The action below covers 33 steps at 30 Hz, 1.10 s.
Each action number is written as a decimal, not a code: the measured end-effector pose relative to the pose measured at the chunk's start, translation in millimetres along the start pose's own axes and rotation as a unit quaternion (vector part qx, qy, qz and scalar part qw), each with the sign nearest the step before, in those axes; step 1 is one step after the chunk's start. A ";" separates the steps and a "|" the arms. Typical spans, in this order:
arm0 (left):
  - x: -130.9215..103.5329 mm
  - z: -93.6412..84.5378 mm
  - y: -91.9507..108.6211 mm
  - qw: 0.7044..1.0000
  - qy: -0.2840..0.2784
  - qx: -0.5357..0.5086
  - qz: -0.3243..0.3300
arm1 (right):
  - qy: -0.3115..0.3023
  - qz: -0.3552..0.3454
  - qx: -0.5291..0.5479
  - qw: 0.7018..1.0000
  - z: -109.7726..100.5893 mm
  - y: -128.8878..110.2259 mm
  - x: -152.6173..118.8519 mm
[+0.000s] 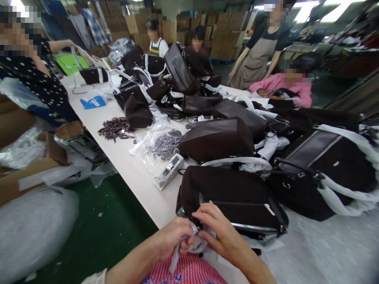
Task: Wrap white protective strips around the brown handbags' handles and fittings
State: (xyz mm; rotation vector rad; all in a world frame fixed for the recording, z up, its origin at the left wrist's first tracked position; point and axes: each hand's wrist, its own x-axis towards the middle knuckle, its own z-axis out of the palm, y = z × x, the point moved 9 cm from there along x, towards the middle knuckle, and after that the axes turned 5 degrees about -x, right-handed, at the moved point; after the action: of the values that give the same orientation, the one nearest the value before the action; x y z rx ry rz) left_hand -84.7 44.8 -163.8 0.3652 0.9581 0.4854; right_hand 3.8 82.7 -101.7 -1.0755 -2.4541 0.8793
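No text, brand or number can be read from where you stand. At your 11 o'clock, the blue packet on the table bears a pale printed patch, too small to make out. At your 1 o'clock, the nearest dark bag carries a small whitish mark, and the bag at your 2 o'clock has another; neither is legible. At your 6 o'clock, the blue marks on your red-checked cloth are cut off and unreadable.
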 end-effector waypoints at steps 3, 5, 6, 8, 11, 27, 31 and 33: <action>1.3 -14.9 -14.5 0.998 0.041 -0.015 -0.045 | -0.012 0.001 -0.080 0.997 7.4 -0.7 5.0; 2.4 -21.3 -24.1 0.996 0.060 -0.025 -0.066 | -0.023 -0.009 -0.130 0.991 14.6 -0.9 8.9; 3.2 -23.8 -28.0 0.995 0.068 -0.031 -0.071 | -0.029 -0.018 -0.147 0.989 18.1 -0.8 10.4; 4.8 -28.1 -34.0 0.993 0.080 -0.044 -0.072 | -0.038 -0.033 -0.159 0.986 22.3 0.5 11.7; 6.0 -33.0 -39.0 0.992 0.094 -0.054 -0.068 | -0.055 -0.021 -0.113 0.992 21.4 4.9 10.7; 9.8 -63.9 -58.3 0.981 0.183 -0.049 -0.034 | -0.070 -0.073 -0.091 0.991 50.4 -2.7 4.7; 11.7 -59.1 -57.7 0.976 0.209 -0.066 -0.021 | -0.064 -0.091 -0.079 0.991 55.0 -0.7 6.6; 9.5 -57.4 -55.2 0.972 0.222 -0.071 -0.003 | -0.063 -0.096 -0.072 0.991 54.6 -0.9 7.6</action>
State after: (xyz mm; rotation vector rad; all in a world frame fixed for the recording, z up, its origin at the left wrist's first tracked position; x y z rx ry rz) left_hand -115.9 8.7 -228.2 0.1223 1.3487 0.6411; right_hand -29.4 65.6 -142.3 -0.8332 -2.7073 0.7413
